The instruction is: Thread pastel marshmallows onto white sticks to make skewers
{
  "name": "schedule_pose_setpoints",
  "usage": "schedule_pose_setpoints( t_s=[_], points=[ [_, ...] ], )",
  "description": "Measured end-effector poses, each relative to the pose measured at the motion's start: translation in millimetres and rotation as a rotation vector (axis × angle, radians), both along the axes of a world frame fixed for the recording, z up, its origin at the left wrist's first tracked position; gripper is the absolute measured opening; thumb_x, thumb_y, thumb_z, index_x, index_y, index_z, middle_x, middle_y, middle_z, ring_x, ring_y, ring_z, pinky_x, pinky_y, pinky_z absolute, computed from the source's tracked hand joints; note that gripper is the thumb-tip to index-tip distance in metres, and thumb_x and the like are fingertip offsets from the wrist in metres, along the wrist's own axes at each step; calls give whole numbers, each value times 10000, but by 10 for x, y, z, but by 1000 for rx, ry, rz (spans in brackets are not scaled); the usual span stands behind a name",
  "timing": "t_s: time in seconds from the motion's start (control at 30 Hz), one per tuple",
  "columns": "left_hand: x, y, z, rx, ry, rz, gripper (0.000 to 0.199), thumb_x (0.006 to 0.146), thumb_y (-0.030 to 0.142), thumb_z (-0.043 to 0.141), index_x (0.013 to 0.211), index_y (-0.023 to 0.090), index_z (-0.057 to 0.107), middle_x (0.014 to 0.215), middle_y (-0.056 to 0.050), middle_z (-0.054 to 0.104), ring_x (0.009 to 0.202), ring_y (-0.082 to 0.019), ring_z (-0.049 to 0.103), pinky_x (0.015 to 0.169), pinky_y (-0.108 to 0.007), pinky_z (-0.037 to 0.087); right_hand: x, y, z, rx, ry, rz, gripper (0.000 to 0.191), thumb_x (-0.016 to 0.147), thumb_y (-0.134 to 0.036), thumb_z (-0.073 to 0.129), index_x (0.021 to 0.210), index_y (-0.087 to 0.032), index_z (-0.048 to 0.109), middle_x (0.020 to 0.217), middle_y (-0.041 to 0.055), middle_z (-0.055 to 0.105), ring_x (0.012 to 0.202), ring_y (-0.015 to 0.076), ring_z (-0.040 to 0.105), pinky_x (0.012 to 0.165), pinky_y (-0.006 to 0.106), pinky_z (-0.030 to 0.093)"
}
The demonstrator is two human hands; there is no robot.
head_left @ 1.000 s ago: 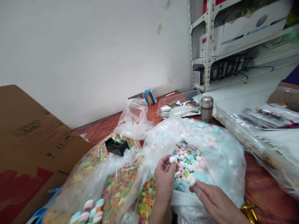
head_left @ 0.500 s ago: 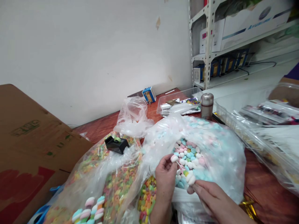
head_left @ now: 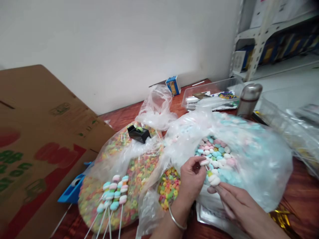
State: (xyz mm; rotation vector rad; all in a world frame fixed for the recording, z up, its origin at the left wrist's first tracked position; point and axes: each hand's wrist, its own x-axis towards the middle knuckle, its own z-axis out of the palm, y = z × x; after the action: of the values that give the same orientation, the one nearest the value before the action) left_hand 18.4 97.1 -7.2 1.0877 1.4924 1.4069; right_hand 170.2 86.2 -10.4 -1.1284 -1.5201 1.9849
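My left hand [head_left: 193, 176], with a bangle on its wrist, pinches a white marshmallow [head_left: 204, 162] between thumb and fingers. Close by, my right hand [head_left: 235, 200] grips a skewer of white marshmallows and a green ring [head_left: 213, 179], its tip pointing toward the left hand. Both hands are over the mouth of a clear bag of marshmallows [head_left: 264, 159], where loose pink, blue and white pieces [head_left: 216, 149] show. Left of my forearm, colourful cereal rings [head_left: 169, 186] show in a bag opening. Several loaded skewers [head_left: 116, 192] lie on the bag of cereal rings [head_left: 87, 192], white sticks toward me.
A black tape dispenser [head_left: 139, 133] sits on the cereal bag. A cardboard box [head_left: 57, 126] and a blue tray [head_left: 73, 189] are at left. Behind stand a crumpled plastic bag [head_left: 158, 106], a clear bin [head_left: 211, 96], a steel flask [head_left: 249, 99] and a shelf [head_left: 261, 43].
The view has swung left and down, so more of the loaded skewers and the cardboard box shows. My hands keep their hold, the white marshmallow and the skewer tip still close together.
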Motion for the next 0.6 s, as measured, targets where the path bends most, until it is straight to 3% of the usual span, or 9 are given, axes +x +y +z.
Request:
schedule_pose_setpoints(
  t_s=[0.17, 0.3, 0.4, 0.47, 0.6],
  points=[
    [70, -260, -53, -59, 7, 11, 260, 780, 167, 596, 1018, 154, 699, 990, -102, 733, 859, -225, 676, 789, -322, 543, -15, -1, -46, 34, -53, 67, 442, 917, -592, 370, 750, -224, 550, 562, -57, 358, 523, 130, 325, 477, 241, 263],
    [-61, -590, -52, -86, 123, 49, 391, 836, 178, 553, 1220, 188, 626, 1111, -118, 703, 922, -237, 674, 848, -342, 530, -155, 23, -136, 339, -198, 93, 371, 936, -518, 341, 792, -248, 550, 659, -2, 558, 634, 192, 509, 608, 275, 382],
    [-361, -797, -67, -101, 383, 214, 459, 874, 182, 511, 1331, 216, 541, 1190, -121, 667, 1033, -251, 637, 939, -369, 472, -232, 35, -258, 549, -382, 99, 343, 946, -475, 319, 840, -269, 572, 773, 37, 657, 718, 232, 591, 678, 307, 401],
    [-587, -868, -94, -128, 621, 272, 344, 876, 165, 494, 1182, 220, 639, 1131, -111, 671, 1068, -263, 601, 965, -403, 437, -258, 23, -322, 624, -476, 112, 348, 957, -463, 299, 845, -278, 572, 782, 40, 669, 722, 239, 614, 669, 310, 398],
    [-848, -886, -165, -218, 920, 143, 207, 835, 112, 508, 858, 213, 687, 915, -80, 659, 933, -258, 588, 857, -412, 459, -295, -69, -330, 701, -524, 189, 343, 963, -456, 313, 794, -287, 560, 768, 21, 673, 703, 227, 634, 624, 294, 390]
  ],
)
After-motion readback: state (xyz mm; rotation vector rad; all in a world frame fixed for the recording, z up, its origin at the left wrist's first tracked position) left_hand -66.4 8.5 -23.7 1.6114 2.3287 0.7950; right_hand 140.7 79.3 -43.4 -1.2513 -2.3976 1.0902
